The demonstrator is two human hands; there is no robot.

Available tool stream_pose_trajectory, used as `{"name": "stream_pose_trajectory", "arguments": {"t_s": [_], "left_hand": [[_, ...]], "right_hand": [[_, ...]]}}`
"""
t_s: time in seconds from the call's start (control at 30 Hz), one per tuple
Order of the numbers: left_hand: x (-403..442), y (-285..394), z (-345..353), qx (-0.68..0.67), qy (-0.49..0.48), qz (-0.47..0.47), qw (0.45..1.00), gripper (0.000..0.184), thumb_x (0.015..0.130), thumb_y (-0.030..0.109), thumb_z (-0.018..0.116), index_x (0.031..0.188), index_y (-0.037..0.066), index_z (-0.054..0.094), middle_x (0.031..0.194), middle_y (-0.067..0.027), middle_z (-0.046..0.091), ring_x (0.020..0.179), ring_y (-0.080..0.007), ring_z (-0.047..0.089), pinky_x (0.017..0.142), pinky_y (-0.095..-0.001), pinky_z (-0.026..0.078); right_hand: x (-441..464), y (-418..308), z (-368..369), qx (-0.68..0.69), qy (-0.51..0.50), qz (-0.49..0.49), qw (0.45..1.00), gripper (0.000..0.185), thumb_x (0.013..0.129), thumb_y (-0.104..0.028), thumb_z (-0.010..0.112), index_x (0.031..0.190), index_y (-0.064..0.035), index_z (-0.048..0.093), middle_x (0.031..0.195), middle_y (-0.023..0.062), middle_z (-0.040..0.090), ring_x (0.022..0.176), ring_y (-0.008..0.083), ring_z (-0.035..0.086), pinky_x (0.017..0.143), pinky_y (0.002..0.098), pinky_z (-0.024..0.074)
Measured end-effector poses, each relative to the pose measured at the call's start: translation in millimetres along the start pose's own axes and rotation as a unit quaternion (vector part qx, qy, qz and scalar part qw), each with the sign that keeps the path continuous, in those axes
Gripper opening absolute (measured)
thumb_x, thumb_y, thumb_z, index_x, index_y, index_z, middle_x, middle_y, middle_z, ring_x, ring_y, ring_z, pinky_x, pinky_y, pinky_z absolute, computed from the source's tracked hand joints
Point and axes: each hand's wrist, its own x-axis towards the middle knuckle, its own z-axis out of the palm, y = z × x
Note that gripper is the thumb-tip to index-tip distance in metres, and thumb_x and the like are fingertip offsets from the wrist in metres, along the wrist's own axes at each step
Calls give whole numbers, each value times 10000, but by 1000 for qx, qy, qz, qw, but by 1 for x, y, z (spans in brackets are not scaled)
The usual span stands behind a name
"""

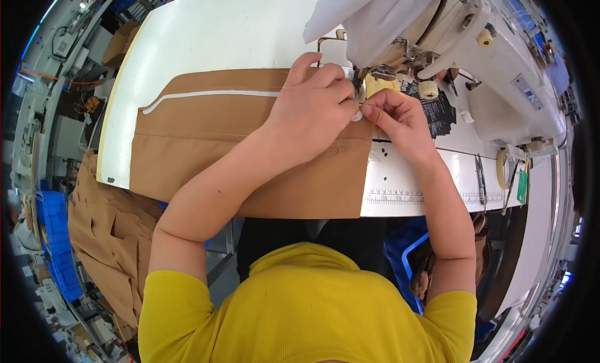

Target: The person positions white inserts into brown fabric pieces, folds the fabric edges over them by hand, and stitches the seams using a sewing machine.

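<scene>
I see a person in a yellow shirt [312, 307] sitting at a white counter [219, 25], in front of a big sewing machine [509, 72]. A brown cloth [250, 122] lies flat, to the left of the sewing machine and on the person's side of it. The cloth is long from left to right, and its right edge is near the sewing machine. A thin white strip [212, 93] runs along the cloth's far side, pointing toward the sewing machine.

The left hand [315, 107] lies on the cloth, over the strip's right end, with the palm down and the fingers bent toward the sewing machine. I can't tell if its grip holds anything, because the fingertips are hidden. The right hand [400, 119] is just in front of the sewing machine, at the cloth's right edge. Its elbow is bent out, and its grip is a narrow pinch of thumb and finger. I can't see what is inside. A small white bit [357, 116] sits between both hands, nearest the right fingertips.
</scene>
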Motion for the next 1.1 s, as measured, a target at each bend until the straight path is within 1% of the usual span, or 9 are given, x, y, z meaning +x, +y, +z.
{"name": "stream_pose_trajectory", "arguments": {"t_s": [0.1,0.3,0.5,0.57,0.63,0.7,0.8,0.87,1.1], "left_hand": [[0,0,0,-4,-25,-11,1000,78,799,205,692,855,156,711,896,58,606,1034,-160,512,1049,-473,265],[0,-6,-2,-144,-48,-79,985,88,827,217,674,833,141,719,898,44,608,1009,-179,500,1031,-488,254],[1,-4,-6,-153,-74,-90,981,108,813,224,676,838,127,719,867,34,586,957,-192,492,896,-403,393],[0,-5,-1,-108,-23,-42,993,105,806,202,673,857,116,705,865,23,577,926,-193,510,802,-350,455],[-2,-7,4,-105,-24,-22,994,98,806,189,670,860,112,696,875,19,580,906,-197,519,777,-350,467],[-2,-9,6,-102,-25,-3,995,93,806,176,667,864,107,688,886,15,583,887,-201,529,752,-349,480],[-1,-9,5,-148,-57,-15,987,92,820,171,653,858,90,673,879,-14,583,857,-232,557,746,-358,484],[0,-9,4,-202,-112,-71,970,111,844,163,630,886,69,672,878,-50,582,840,-270,574,726,-371,481],[0,-14,10,-317,-103,-114,936,163,870,171,614,918,30,680,870,-93,586,827,-299,580,716,-391,464]], "right_hand": [[-1,4,0,-10,-6,-20,1000,86,903,-72,654,918,13,655,790,-25,624,695,21,516,624,187,429],[-3,6,0,-105,3,-107,989,77,890,-56,660,925,10,677,814,19,665,704,49,555,632,209,467],[-5,2,3,-206,27,-203,957,85,871,-36,662,936,17,679,830,60,688,718,86,595,679,235,505],[-7,0,4,-196,26,-176,964,85,877,-38,659,940,16,679,826,50,685,718,76,589,671,229,500],[-7,0,4,-186,25,-149,971,85,882,-40,656,944,14,679,822,40,683,718,67,584,663,223,494],[-5,5,2,-92,10,-55,994,86,893,-43,651,952,14,674,817,10,673,716,43,565,655,203,476],[-4,3,3,-63,5,-43,997,84,899,-45,649,954,16,666,810,-12,662,711,24,547,652,185,458],[-3,4,2,-50,1,-33,998,82,898,-41,649,953,18,664,809,-11,663,711,23,548,656,183,458],[-2,2,4,-28,21,-9,999,87,897,-37,655,963,20,660,824,1,677,710,20,553,636,177,452]]}}
